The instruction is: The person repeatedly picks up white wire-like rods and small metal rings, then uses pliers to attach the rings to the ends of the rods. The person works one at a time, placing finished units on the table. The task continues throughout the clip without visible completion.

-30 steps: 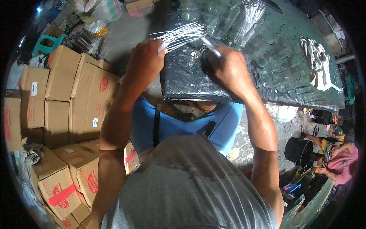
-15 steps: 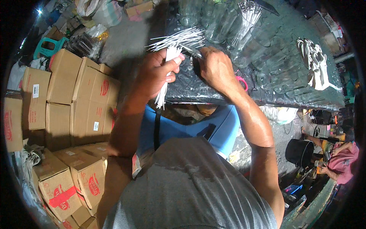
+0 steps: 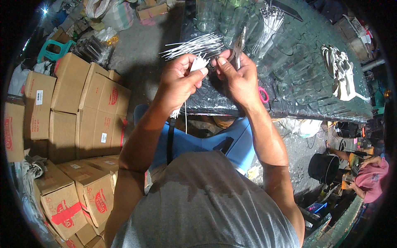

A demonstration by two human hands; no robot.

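My left hand (image 3: 180, 80) is closed round a bundle of thin white wicks (image 3: 199, 63); their lower ends show under the wrist, and one strand hangs apart. Beside it, my right hand (image 3: 239, 78) grips metal pliers (image 3: 238, 45), whose jaws point up and away from the bundle. Its thumb and forefinger pinch together close to the bundle's top, with a small dark piece that I cannot make out clearly. Beyond my left hand, a loose pile of white wicks (image 3: 194, 45) lies on the black-covered table (image 3: 215, 101).
Clear glass jars (image 3: 206, 18) crowd the table's far side, with another wick bundle (image 3: 269, 31) among them. A pink scissors handle (image 3: 263, 94) lies right of my hand, and white gloves (image 3: 340, 72) farther right. Cardboard boxes (image 3: 101, 99) stack up at left; a person (image 3: 372, 177) sits at right.
My right hand has turned over, and the pliers have swung from the bundle's top to point up and away. Its fingertips now pinch near the bundle. One strand now hangs loose below my left hand.
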